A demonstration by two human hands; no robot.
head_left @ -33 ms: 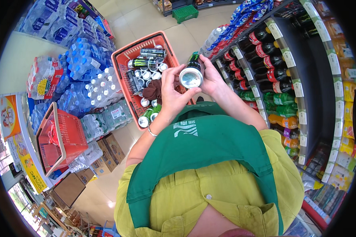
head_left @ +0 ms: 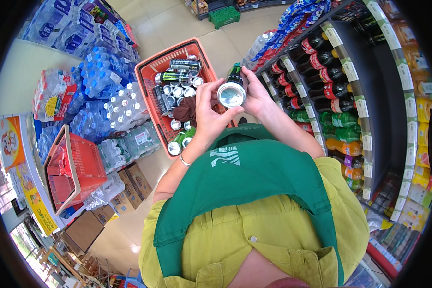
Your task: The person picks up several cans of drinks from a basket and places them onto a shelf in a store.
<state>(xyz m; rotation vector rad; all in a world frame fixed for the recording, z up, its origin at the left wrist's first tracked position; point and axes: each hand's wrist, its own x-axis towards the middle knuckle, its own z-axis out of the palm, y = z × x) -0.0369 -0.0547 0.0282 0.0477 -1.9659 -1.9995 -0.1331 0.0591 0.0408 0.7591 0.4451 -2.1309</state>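
**Inspector:** Shop aisle, tiled floor. Drinks shelving runs along the person's right, stocked with dark, green and orange bottles. Shrink-wrapped packs of water bottles are stacked on the left. Report the hands.

**Assistant:** Both hands are raised before the chest on one can. It is a dark can with green marking, and its silver end faces the camera. The left hand has its grip closed on the can, thumb at the lower rim and fingers curled at the can's left side. The right hand is likewise closed on it, cupping the right side with fingers reaching to the far end.

**Inspector:** Where does the can sit relative to the rest?

**Assistant:** It is held above the near right corner of a red shopping basket standing on the floor. The basket holds more cans, some lying, some upright, and a dark brown crumpled item. A second red basket rests tilted against the water packs, well apart.

**Inspector:** Judgement on handling?

**Assistant:** I judge the step to be a close look at the can's end. It is best done by keeping both hands steady, thumbs off the silver face so nothing is covered, and turning the can slowly. Holding it over the basket is sound: a slip would drop it among the other cans rather than on the tiles.
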